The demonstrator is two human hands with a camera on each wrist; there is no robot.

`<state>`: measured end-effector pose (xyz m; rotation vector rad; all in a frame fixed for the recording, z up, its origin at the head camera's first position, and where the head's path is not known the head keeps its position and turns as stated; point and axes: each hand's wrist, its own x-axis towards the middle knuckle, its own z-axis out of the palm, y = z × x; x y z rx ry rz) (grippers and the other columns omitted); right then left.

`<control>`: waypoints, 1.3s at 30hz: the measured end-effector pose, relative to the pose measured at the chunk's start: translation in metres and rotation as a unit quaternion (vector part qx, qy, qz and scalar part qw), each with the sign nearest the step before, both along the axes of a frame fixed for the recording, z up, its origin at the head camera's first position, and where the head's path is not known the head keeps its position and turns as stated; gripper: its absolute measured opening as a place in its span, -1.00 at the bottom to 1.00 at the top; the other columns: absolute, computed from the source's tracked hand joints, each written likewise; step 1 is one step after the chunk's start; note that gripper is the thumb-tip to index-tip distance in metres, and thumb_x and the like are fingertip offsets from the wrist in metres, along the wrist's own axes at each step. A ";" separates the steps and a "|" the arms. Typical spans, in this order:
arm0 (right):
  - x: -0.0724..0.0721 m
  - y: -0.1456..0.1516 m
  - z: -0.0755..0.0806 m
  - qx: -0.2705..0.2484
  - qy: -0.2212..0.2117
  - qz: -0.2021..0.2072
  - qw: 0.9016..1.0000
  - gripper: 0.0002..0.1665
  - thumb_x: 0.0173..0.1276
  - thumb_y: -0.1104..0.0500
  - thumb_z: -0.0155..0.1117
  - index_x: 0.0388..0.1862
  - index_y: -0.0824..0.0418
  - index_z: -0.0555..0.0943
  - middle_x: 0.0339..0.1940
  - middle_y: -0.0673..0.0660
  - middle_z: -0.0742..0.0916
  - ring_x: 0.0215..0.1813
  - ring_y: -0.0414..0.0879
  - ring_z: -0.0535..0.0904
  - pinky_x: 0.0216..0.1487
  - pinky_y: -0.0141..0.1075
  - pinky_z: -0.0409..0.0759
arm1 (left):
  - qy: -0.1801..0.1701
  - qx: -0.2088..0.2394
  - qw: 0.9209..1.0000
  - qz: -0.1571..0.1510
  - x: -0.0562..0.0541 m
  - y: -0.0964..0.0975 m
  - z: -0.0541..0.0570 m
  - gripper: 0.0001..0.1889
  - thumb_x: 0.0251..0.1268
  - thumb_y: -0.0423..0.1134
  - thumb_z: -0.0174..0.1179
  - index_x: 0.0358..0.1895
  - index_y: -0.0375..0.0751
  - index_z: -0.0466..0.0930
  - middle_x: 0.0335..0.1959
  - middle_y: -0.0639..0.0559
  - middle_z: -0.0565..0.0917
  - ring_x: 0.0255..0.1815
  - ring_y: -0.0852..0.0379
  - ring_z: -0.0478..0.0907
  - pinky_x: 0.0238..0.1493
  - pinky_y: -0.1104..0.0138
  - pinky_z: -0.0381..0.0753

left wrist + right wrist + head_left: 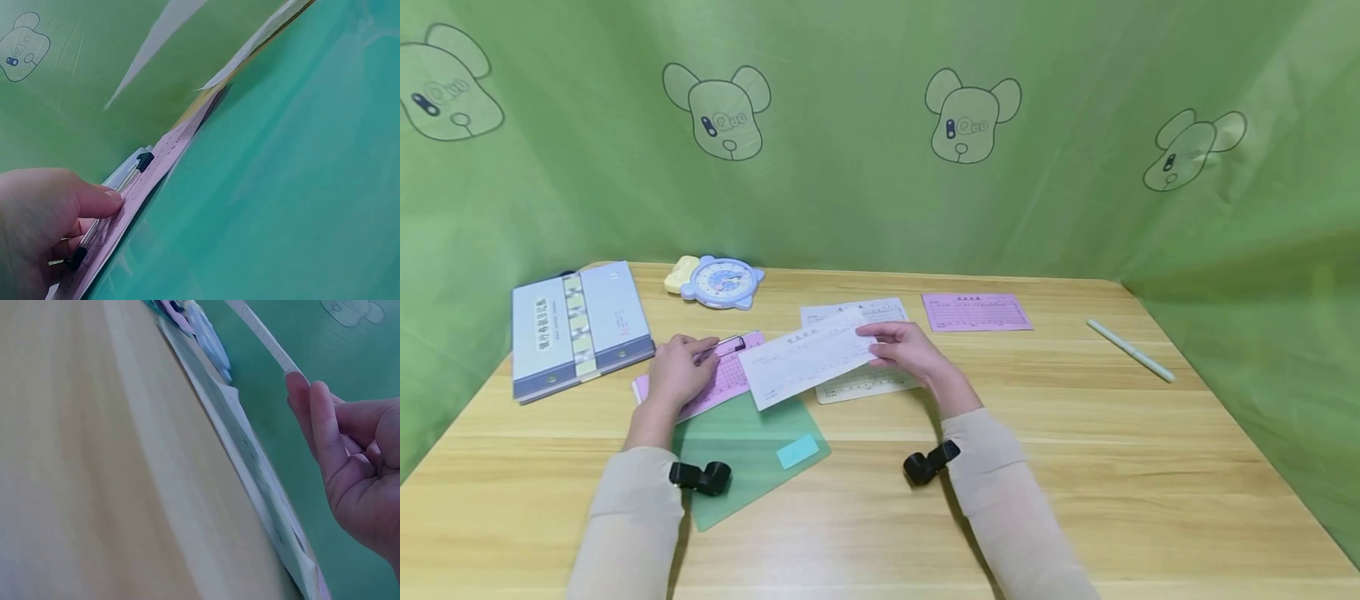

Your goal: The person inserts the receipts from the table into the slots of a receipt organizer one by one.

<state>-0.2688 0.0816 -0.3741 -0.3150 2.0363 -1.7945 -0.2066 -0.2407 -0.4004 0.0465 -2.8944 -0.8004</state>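
Note:
My left hand (681, 372) holds the metal clip (721, 348) of a translucent green clipboard (737, 467), its thumb on the clip in the left wrist view. Pink printed slips (119, 226) lie at the clip end of the board. My right hand (906, 350) pinches the right end of a white printed slip (801, 358), which is raised and tilted above the table. Under and behind this slip lie other pale printed slips (865, 385), partly covered. In the right wrist view, the raised slip (262, 337) shows nearly edge-on between thumb and fingers.
A blue-grey ledger book (613, 304) lies at the far left. Beside it are a blue clock-like dial (724, 282) and a cream-coloured piece (682, 273). A pink slip (977, 312) lies at the back, and a pale pen (1130, 350) at the right. Green curtain (857, 208) surrounds the table.

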 end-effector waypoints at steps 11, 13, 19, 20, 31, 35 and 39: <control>0.009 -0.040 -0.010 0.028 -0.012 -0.010 0.999 -0.65 0.10 0.50 0.10 -0.09 0.35 0.53 -0.26 0.23 0.57 -0.40 -0.08 0.55 -0.29 -0.28 0.53 | 0.000 -0.002 1.000 0.009 0.000 0.002 0.001 -0.60 0.17 -0.20 -0.02 0.08 -0.27 0.40 -0.09 -0.32 0.35 -0.07 -0.26 0.21 -0.10 -0.02 0.17; 0.012 -0.047 -0.011 0.025 -0.015 -0.014 0.999 -0.67 0.10 0.49 0.11 -0.11 0.35 0.53 -0.29 0.23 0.58 -0.41 -0.08 0.56 -0.31 -0.29 0.54 | 0.002 -0.003 1.000 0.010 0.000 0.002 0.001 -0.59 0.16 -0.20 -0.02 0.08 -0.27 0.40 -0.09 -0.32 0.36 -0.07 -0.26 0.21 -0.09 -0.03 0.16; 0.022 -0.071 -0.011 0.025 -0.027 -0.018 0.999 -0.70 0.10 0.49 0.11 -0.14 0.37 0.55 -0.34 0.21 0.58 -0.41 -0.08 0.57 -0.34 -0.32 0.54 | 0.010 -0.003 1.000 0.012 0.000 0.003 0.001 -0.60 0.15 -0.21 -0.01 0.06 -0.30 0.41 -0.11 -0.32 0.37 -0.07 -0.27 0.22 -0.08 -0.03 0.16; 0.024 -0.075 -0.011 0.023 -0.029 -0.017 0.999 -0.70 0.10 0.49 0.11 -0.14 0.38 0.55 -0.34 0.22 0.57 -0.42 -0.08 0.57 -0.34 -0.32 0.54 | 0.011 -0.003 1.000 0.013 0.000 0.003 0.001 -0.60 0.14 -0.22 -0.01 0.06 -0.30 0.41 -0.11 -0.33 0.37 -0.07 -0.27 0.22 -0.08 -0.03 0.16; 0.036 -0.112 -0.016 -0.015 -0.078 -0.014 0.997 -0.65 0.08 0.55 0.06 -0.11 0.44 0.51 -0.35 0.24 0.56 -0.44 0.00 0.60 -0.35 -0.35 0.54 | 0.005 -0.007 1.000 0.008 0.000 0.003 0.002 -0.59 0.16 -0.21 -0.01 0.07 -0.32 0.40 -0.10 -0.34 0.36 -0.08 -0.26 0.22 -0.10 -0.02 0.18; 0.035 -0.118 -0.017 -0.014 -0.089 -0.019 0.996 -0.64 0.08 0.56 0.06 -0.10 0.43 0.51 -0.35 0.24 0.55 -0.45 0.00 0.60 -0.35 -0.36 0.54 | -0.003 -0.009 1.000 0.007 0.000 0.003 0.002 -0.59 0.17 -0.19 -0.01 0.07 -0.32 0.40 -0.08 -0.34 0.35 -0.08 -0.25 0.21 -0.10 -0.02 0.18; 0.034 -0.121 -0.018 -0.009 -0.086 -0.021 0.996 -0.65 0.08 0.56 0.06 -0.10 0.43 0.51 -0.36 0.23 0.55 -0.45 0.00 0.60 -0.36 -0.36 0.54 | -0.002 -0.013 1.000 0.007 0.000 0.003 0.001 -0.59 0.18 -0.18 0.01 0.07 -0.31 0.40 -0.09 -0.34 0.35 -0.09 -0.24 0.21 -0.11 -0.01 0.19</control>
